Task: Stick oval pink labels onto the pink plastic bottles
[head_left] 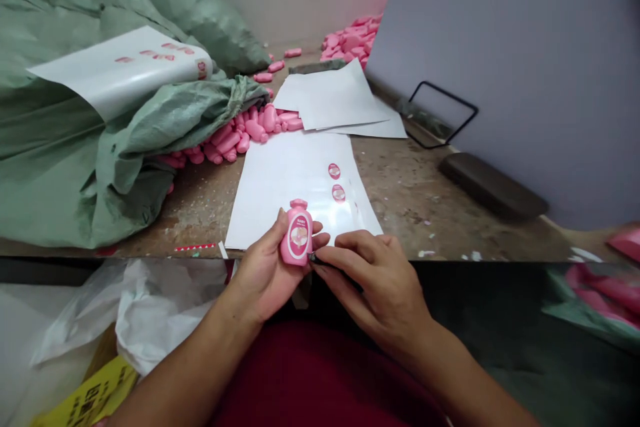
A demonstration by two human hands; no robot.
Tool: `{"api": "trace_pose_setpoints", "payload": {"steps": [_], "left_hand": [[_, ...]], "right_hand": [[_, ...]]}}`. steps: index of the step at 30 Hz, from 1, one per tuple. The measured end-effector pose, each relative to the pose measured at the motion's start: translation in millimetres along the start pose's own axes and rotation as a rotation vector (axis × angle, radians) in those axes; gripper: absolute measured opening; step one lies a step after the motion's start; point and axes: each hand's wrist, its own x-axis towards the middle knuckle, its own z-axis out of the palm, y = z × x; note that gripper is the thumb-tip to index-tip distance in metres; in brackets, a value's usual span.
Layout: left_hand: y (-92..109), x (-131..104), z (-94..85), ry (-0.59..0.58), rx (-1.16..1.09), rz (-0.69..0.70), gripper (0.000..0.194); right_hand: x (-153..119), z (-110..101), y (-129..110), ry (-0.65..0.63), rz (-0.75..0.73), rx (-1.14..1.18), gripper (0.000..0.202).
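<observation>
You are cradling a labelled pink bottle at the desk's near edge.
Your left hand (267, 270) is curling partly closed around the pink bottle (299, 233), whose capped end is pointing away from you and whose oval label (299, 238) is facing up; your right hand (383, 277) is bringing its bent fingers to the bottle's base, a small dark spot showing at the tips, though you cannot tell whether they are gripping anything. Just beyond, a white sheet (280, 180) is lying on the desk (415, 220), carrying two oval stickers (334, 171), its far end sitting under loose sheets (335, 100). Pink pieces (255, 130) are crowding between these and a green sack (65, 173) on the left; a dark block (493, 185) is resting rightward.
</observation>
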Motion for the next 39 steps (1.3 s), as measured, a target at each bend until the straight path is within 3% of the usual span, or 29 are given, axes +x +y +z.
{"api": "trace_pose_setpoints", "payload": {"steps": [9,18,25,28,34,39], "left_hand": [[2.0,18.1,7.4,0.068,0.054,-0.023,0.034],[3.1,28.7,8.1,0.008,0.039,-0.096,0.036],[4.5,32.8,13.8,0.052,0.0,-0.103,0.037],[5.9,33.5,16.0,0.075,-0.013,-0.101,0.036],[6.0,33.0,18.1,0.132,-0.006,-0.096,0.035],[4.0,32.1,16.0,0.139,0.039,-0.072,0.032]], "right_hand": [[12.4,1.0,20.2,-0.029,-0.137,-0.048,0.016],[14.9,8.8,31.3,-0.032,-0.11,0.031,0.017],[12.8,13.4,37.1,-0.076,-0.073,0.134,0.024],[11.2,14.6,36.0,-0.134,0.016,0.209,0.026],[10.9,16.1,32.6,-0.205,0.346,0.662,0.024],[13.0,12.3,35.3,-0.287,0.551,0.883,0.019]]}}
